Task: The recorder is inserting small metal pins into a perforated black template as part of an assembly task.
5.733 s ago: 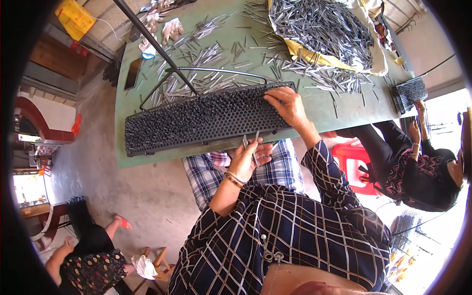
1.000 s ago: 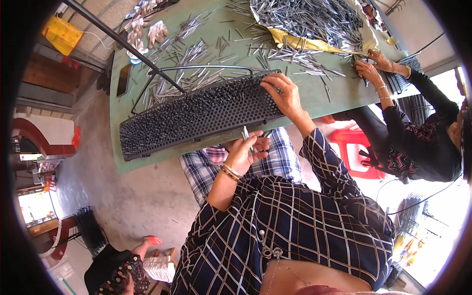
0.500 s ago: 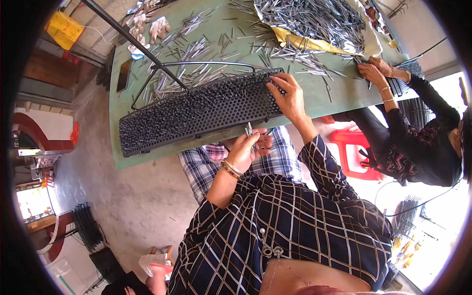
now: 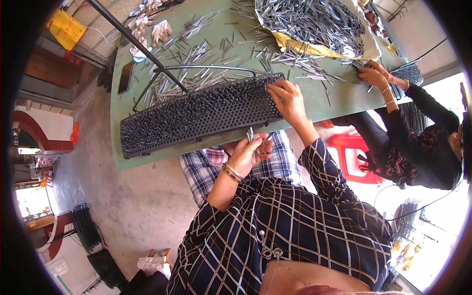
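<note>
A long black perforated rack [image 4: 196, 113] lies slanted along the near edge of the green table [image 4: 344, 96]. Short dark rods stand packed in its holes over the left and far parts, while bare holes show along the near right part. My right hand [image 4: 291, 102] is at the rack's right end, thumb and fingers pinched over the holes; whatever is between the fingertips is too small to make out. Just off the near edge, my left hand [image 4: 250, 153] holds a small bunch of thin metal rods [image 4: 250, 133] pointing up.
Loose rods [image 4: 196, 53] lie scattered behind the rack. A large heap of rods [image 4: 314, 24] rests on a yellow-edged sheet at the back. Gloves [image 4: 161, 32] and a phone [image 4: 126, 77] lie at left. Another person's hands [image 4: 376, 76] work at right, near a red stool [image 4: 349, 155].
My right hand has shifted slightly down at the rack's right end. The left hand still holds its rods, nearly in place. At the lower left, another person's arm has left view.
</note>
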### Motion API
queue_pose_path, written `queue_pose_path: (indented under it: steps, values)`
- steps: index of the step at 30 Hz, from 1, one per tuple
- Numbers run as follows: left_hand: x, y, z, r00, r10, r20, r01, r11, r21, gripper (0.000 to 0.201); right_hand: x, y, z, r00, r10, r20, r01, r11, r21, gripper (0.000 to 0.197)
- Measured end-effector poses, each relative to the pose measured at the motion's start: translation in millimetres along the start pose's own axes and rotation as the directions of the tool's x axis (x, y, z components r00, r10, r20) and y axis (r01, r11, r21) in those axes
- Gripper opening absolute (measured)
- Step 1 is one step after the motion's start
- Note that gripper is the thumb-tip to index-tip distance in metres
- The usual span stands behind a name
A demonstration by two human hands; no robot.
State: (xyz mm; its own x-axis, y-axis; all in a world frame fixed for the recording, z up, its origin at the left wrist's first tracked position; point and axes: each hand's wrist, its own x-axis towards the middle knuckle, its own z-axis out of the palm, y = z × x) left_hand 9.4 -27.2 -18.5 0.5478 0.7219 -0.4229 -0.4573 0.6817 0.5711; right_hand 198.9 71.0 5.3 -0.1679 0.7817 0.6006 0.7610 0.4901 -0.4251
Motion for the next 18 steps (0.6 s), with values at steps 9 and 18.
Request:
queue_pose_path:
  steps: [9,18]
  values:
    - [0,-2,1,1.000,-0.008,-0.014,0.008,1.000,0.009,0.028,7,-8,-2,1.000,-0.018,0.019,0.017,0.999,0.049,0.022]
    - [12,8,-8,1.000,-0.001,0.029,0.004,0.994,-0.107,0.031,3,4,1,0.999,-0.043,0.013,0.043,0.999,0.003,0.014]
